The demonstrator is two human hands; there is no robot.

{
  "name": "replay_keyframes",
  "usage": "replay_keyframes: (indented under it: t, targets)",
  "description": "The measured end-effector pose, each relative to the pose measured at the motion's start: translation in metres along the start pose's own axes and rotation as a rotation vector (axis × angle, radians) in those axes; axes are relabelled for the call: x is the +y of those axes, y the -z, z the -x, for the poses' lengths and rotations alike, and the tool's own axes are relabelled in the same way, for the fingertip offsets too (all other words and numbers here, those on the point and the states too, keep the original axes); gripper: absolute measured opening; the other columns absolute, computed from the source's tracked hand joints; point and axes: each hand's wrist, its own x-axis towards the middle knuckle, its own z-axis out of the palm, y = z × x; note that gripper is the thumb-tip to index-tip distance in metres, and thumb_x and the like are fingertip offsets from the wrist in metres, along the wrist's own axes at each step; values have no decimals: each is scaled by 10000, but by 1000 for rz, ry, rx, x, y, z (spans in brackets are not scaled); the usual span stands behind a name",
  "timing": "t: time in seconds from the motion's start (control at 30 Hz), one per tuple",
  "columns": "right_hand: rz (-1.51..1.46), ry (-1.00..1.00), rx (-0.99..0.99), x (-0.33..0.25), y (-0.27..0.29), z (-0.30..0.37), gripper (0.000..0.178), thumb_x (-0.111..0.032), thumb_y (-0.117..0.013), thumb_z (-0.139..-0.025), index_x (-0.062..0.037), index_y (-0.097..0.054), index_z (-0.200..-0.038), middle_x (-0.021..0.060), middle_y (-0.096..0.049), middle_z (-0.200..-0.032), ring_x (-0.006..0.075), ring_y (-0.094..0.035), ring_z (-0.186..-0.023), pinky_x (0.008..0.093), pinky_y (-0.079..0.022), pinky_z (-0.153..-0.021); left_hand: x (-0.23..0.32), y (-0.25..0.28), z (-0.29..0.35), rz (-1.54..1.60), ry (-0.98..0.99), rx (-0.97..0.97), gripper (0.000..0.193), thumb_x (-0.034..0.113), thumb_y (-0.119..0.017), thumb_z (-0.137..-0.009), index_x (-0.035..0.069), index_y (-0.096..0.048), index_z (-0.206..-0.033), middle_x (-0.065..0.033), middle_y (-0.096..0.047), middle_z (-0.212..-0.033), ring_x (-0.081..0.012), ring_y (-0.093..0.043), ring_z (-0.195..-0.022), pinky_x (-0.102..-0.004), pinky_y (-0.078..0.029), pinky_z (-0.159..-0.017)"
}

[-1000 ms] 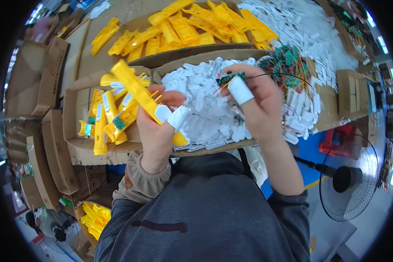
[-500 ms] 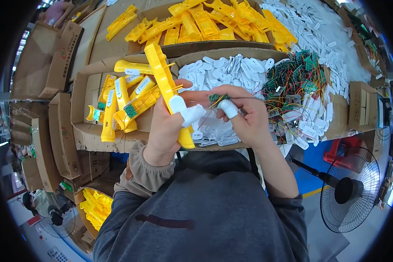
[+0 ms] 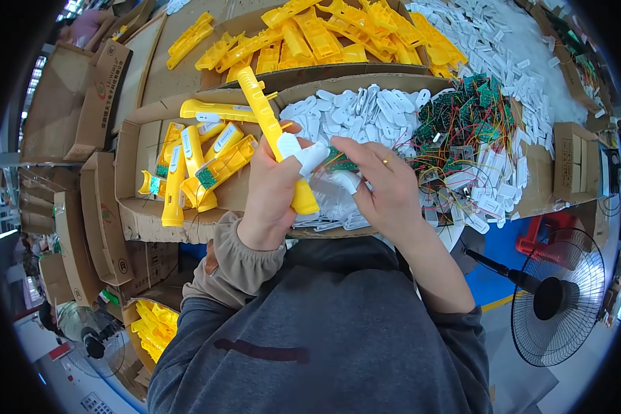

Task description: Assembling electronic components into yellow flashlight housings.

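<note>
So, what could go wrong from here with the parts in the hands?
The green board in the right hand might slip into the white pieces below. The tangled wires close by could snag that hand. The white plate on the yellow casing might shift if the left hand loosens.

green board partly hidden by right fingers, seemingly blurred

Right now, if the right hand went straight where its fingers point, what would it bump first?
The right hand would probably bump the left hand first, at its white-wrapped thumb, then perhaps the yellow casing; depth is hard to judge.
</note>
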Motion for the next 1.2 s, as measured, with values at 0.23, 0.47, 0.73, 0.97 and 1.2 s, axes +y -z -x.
replay_keyframes:
  t: [0.23,0.47,0.73,0.97,1.2]
  targets:
    - [259,226,153,1,-6,-7,447,108,-572,-631,-14,-619,-1058,101,-573,-848,239,-583,-740,312,-480,-626,-5,-13,2,16,-109,48,455,6,-676,-716,42,-424,-1092,-36,-580,-821,-109,-581,-701,-232,-479,-618]
    - [-186,65,72,-8,4,-13,370,51,-638,-713,11,-595,-1079,88,-597,-920,171,-595,-799,276,-484,-678,21,-2,-7,21,-65,-160,313,97,-597,-833,47,-418,-1084,-74,-574,-843,-148,-575,-698,-238,-458,-554]
    - [-136,13,-181,-26,6,-31,342,-27,-698,-693,-14,-614,-1025,40,-589,-745,135,-574,-648,254,-460,-589,9,21,-15,546,108,-330,477,370,-468,-921,30,-442,-1255,-125,-549,-1153,-234,-559,-999,-327,-498,-811]
    - [189,268,55,-31,-9,-44,416,65,-620,-590,-52,-646,-988,69,-563,-704,223,-571,-624,309,-469,-536,7,5,-10,358,118,-269,550,483,-416,-916,38,-458,-1237,-92,-566,-1155,-204,-569,-1037,-349,-476,-884]
    - [190,378,-112,-20,3,-58,384,103,-581,-583,-38,-635,-936,71,-549,-689,235,-577,-632,328,-477,-543,-10,3,-4,314,-112,-274,517,430,-478,-912,30,-454,-1238,-96,-572,-1147,-202,-573,-1044,-340,-471,-891]
